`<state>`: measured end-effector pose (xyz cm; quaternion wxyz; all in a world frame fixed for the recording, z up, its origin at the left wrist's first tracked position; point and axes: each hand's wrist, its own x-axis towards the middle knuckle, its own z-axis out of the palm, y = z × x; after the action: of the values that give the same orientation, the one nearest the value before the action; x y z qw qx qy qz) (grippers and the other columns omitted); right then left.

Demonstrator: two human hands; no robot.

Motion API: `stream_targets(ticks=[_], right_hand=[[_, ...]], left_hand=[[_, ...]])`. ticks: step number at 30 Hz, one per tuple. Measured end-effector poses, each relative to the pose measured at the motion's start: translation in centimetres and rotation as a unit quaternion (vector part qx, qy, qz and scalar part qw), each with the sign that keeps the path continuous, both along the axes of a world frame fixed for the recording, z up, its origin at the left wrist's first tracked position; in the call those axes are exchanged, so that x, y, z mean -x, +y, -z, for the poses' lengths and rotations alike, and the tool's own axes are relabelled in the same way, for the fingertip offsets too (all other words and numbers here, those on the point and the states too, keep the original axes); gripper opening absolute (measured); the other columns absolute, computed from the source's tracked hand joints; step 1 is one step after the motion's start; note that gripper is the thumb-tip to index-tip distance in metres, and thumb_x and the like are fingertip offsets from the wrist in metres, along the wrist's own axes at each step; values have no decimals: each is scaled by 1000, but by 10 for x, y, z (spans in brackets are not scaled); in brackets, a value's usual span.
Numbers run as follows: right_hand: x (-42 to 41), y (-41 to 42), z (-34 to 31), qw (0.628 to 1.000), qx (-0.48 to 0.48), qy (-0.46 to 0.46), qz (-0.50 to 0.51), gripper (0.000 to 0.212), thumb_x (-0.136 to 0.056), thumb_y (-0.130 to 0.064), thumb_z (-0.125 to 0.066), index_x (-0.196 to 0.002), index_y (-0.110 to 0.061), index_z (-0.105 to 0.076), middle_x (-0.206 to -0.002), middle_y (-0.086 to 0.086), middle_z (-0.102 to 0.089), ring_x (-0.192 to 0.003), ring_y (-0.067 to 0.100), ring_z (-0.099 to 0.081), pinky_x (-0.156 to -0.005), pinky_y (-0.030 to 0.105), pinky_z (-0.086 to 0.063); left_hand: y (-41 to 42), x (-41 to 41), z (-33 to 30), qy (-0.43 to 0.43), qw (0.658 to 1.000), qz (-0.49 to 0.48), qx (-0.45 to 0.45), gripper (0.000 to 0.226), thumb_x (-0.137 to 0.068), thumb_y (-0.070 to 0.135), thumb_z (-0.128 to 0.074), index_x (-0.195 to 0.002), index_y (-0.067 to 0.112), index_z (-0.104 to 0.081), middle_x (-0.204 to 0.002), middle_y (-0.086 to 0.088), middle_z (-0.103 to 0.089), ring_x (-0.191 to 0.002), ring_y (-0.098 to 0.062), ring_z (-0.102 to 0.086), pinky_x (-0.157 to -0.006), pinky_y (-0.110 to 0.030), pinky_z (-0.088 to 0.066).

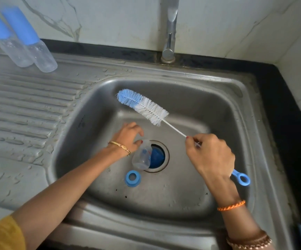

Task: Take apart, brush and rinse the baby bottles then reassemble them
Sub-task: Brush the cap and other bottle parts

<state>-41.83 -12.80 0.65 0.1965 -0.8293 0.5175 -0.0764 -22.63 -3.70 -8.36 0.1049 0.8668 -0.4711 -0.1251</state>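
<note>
We judge the brushing step is about to begin on a third bottle. The clear bottle body (pixel 141 156) lies on its side on the basin floor of the sink (pixel 209 98), partly over the drain (pixel 157 156), with a blue part showing in the drain opening behind it; what that part is we cannot tell. Its blue screw ring (pixel 132 178) lies flat just in front, toward the near edge. Two capped bottles (pixel 27 42) stand at the far left corner of the drainboard, which looks wet.

Our left hand (pixel 128 139) reaches down into the basin, fingers spread and loosely bent, thumb tip touching the bottle's upper end but not yet closed round it. Our right hand (pixel 211 156) is clenched round the bottle brush (pixel 143 105) handle, bristles raised and angled toward the far left.

Next we need to grasp the bottle, lift it, turn its mouth toward the bristles and feed the brush in.
</note>
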Motion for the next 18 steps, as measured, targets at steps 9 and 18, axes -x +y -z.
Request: stream_targets(ticks=[9,18], right_hand=[[1,-6,-3,1000,-20,-12,12,27,-89,-33,-44,-93,-20,-68,-69,0,-48,-65,24,-41,-59,26,-31],[1,-12,1,1000,-3,-23,8,26,-91,-32,-42,-94,-21,-66,-75,4,-57,-66,27,-45,-59,27,-32]], left_hand=[[-47,50,26,-167,937,170,-256,46,-92,33,-50,-137,25,-42,-134,-7,-35,-124,-26,-30,-96,-31,-34],[-46,41,37,-202,936,210,-197,29,-97,27,-40,-121,31,-56,-127,-1,-39,-117,-23,-36,-93,-32,-28]])
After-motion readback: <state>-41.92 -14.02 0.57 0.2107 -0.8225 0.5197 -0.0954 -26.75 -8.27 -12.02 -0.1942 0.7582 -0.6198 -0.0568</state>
